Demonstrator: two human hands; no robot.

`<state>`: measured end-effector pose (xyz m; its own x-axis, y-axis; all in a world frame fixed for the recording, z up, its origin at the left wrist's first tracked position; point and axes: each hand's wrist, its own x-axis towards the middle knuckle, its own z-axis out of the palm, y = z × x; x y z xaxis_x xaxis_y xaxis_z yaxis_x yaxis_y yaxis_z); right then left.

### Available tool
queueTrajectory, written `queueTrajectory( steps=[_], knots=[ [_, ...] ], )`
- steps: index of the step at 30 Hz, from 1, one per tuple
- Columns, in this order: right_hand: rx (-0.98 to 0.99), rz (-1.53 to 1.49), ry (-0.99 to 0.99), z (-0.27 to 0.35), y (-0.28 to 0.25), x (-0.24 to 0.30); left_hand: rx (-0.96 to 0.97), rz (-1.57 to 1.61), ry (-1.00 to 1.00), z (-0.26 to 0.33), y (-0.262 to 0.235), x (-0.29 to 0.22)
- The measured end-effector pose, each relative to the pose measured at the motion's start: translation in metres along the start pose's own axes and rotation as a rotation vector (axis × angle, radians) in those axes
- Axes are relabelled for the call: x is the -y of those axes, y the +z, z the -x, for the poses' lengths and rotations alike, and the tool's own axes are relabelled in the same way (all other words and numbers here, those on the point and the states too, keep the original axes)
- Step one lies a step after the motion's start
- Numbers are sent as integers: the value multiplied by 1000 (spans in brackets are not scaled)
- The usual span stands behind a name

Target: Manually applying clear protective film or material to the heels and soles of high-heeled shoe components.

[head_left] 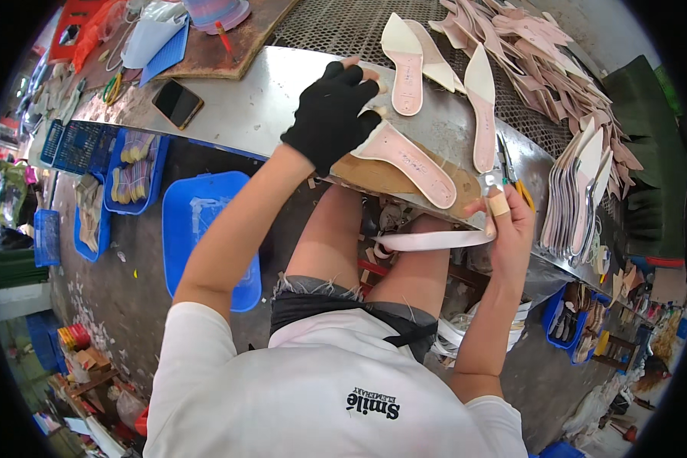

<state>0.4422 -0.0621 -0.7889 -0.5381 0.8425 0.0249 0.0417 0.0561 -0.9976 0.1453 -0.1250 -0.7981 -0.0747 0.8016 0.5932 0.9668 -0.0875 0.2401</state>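
My left hand [332, 114], in a black fingerless glove, is palm down with its fingers apart over the toe end of a pink and white shoe insole [416, 164]. The thumb is close to the insole's edge; whether it presses there I cannot tell. That insole lies on a worn brown board [374, 174] at the table's near edge. My right hand [510, 217], a finger wrapped in tape, is closed round a small tool [490, 180] with a flat metal end and pale handle. A white strip [435, 241] runs leftward from this hand above my lap.
More insoles [407, 72] lie beyond on the metal table [244, 99]. At right are yellow-handled scissors [523, 195], stacked insoles [572, 198] and a heap of pink pieces [542, 69]. A phone [178, 103] lies at left, above a blue tub [183, 221].
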Motion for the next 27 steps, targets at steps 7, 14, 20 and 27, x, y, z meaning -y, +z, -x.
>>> queueTrajectory(
  steps=[7,14,20,27],
  knots=[
    [15,-82,191,-25,21,-22,467,172,-167,-6,13,47],
    [88,17,7,-39,32,8,95,423,-177,24,14,13],
    [161,97,72,-85,68,2,9,268,-167,27,24,4],
    [130,411,-159,-114,94,-27,10,380,-142,22,26,15]
  ],
)
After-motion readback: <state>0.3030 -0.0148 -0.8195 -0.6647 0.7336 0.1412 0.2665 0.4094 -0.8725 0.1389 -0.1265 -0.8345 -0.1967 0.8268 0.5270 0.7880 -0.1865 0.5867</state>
